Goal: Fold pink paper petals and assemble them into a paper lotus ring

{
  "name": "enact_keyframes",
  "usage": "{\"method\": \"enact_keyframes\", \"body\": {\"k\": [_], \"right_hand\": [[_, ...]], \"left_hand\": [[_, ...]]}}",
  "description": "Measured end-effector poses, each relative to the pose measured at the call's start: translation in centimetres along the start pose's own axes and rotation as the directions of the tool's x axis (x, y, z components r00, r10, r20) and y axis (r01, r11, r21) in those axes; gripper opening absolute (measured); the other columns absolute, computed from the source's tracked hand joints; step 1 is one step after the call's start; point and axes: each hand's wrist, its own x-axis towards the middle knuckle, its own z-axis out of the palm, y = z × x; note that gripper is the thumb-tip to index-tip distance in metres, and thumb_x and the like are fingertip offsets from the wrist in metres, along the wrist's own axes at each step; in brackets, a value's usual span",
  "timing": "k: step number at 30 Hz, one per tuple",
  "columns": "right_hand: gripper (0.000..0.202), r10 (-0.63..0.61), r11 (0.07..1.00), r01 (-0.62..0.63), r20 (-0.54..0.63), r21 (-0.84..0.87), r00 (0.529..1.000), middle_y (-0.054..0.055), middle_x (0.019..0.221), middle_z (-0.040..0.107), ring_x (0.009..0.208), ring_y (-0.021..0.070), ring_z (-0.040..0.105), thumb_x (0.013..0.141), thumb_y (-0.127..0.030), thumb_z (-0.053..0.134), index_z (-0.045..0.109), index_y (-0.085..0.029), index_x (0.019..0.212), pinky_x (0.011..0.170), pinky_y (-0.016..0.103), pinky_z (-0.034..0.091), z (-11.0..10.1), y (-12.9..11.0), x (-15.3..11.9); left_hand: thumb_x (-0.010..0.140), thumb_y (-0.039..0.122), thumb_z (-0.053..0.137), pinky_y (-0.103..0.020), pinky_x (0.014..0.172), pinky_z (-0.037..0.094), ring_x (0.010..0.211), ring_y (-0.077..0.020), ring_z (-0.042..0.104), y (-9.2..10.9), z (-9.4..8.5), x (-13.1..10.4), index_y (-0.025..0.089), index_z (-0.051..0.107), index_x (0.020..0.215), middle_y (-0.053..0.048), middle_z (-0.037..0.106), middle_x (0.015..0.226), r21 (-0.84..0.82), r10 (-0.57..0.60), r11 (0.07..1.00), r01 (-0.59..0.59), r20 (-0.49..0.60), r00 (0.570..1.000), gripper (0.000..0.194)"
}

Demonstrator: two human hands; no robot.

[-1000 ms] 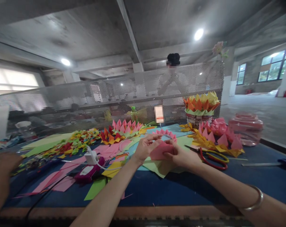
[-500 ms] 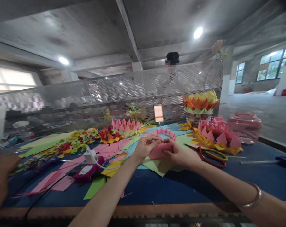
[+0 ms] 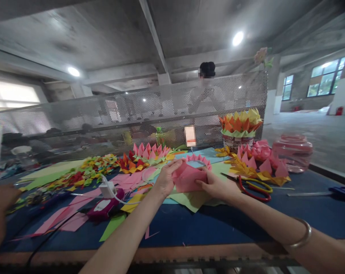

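Observation:
A sheet of pink paper (image 3: 189, 179) is held up between my two hands over the table. My left hand (image 3: 168, 177) grips its upper left edge, fingers closed. On the lower right side, my right hand (image 3: 212, 183) pinches the sheet with its thumb in front. Just behind the paper lies a ring of pointed pink paper folds (image 3: 199, 158), partly hidden by it. Beneath my hands a pale green sheet (image 3: 194, 201) rests on the blue table. Red and yellow handled scissors (image 3: 254, 189) lie close to my right forearm.
A purple power socket (image 3: 105, 205) with a white plug stands left of my forearm. Pink paper strips and a heap of small coloured folds (image 3: 89, 171) spread left. Paper lotuses (image 3: 241, 123) and a pink jar (image 3: 293, 152) stand right. Another person's hand (image 3: 2, 201) is at far left.
The pink paper has been opened out and shows a larger face. My left hand has shifted from its middle to its left edge. My right hand keeps its hold.

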Motion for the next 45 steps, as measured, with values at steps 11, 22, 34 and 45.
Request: {"method": "enact_keyframes", "body": {"k": [11, 22, 34, 45], "right_hand": [[0.037, -0.028, 0.999, 0.027, 0.008, 0.034, 1.000, 0.007, 0.107, 0.064, 0.098, 0.0233, 0.059, 0.077, -0.025, 0.054, 0.054, -0.018, 0.113, 0.087, 0.037, 0.046, 0.1, -0.8, -0.2], [0.028, 0.141, 0.971, -0.145, -0.035, -0.191, 0.989, 0.005, 0.091, 0.068, 0.082, 0.0219, 0.062, 0.077, -0.029, 0.054, 0.060, -0.017, 0.102, 0.068, 0.030, 0.048, -0.7, -2.9, -0.6], [0.020, -0.080, 0.990, 0.067, -0.101, -0.127, 0.992, 0.003, 0.082, 0.065, 0.077, 0.0198, 0.060, 0.075, -0.020, 0.046, 0.060, -0.016, 0.089, 0.070, 0.031, 0.048, -0.7, 1.1, 1.0], [0.033, 0.086, 0.995, -0.082, 0.075, -0.058, 0.994, 0.006, 0.098, 0.066, 0.091, 0.0218, 0.063, 0.075, -0.016, 0.050, 0.049, -0.022, 0.107, 0.081, 0.035, 0.048, -0.9, -3.4, -0.9]], "left_hand": [[0.061, 0.019, 0.063, -0.021, 0.061, 0.038, 0.072, -0.0122, 0.056, -0.5, -0.3, 0.1, 0.016, 0.068, 0.073, -0.003, 0.064, 0.088, 0.082, -0.022, 0.996, 0.023, -0.012, 1.000, 0.014], [0.060, 0.015, 0.058, -0.018, 0.052, 0.034, 0.060, -0.0081, 0.051, -0.4, 0.3, -0.1, 0.014, 0.066, 0.075, 0.001, 0.060, 0.074, 0.012, -0.126, 0.992, 0.127, -0.057, 0.990, 0.017], [0.076, 0.049, 0.050, -0.023, 0.058, 0.039, 0.059, -0.0131, 0.054, -0.9, 0.7, -0.3, 0.014, 0.066, 0.074, -0.003, 0.063, 0.067, 0.151, -0.041, 0.988, 0.039, 0.015, 0.999, 0.039], [0.073, 0.039, 0.062, -0.025, 0.068, 0.038, 0.073, -0.0169, 0.054, -0.8, 1.4, -1.6, 0.016, 0.066, 0.075, -0.004, 0.063, 0.075, 0.646, 0.253, 0.699, -0.306, 0.177, 0.951, 0.023]]}}
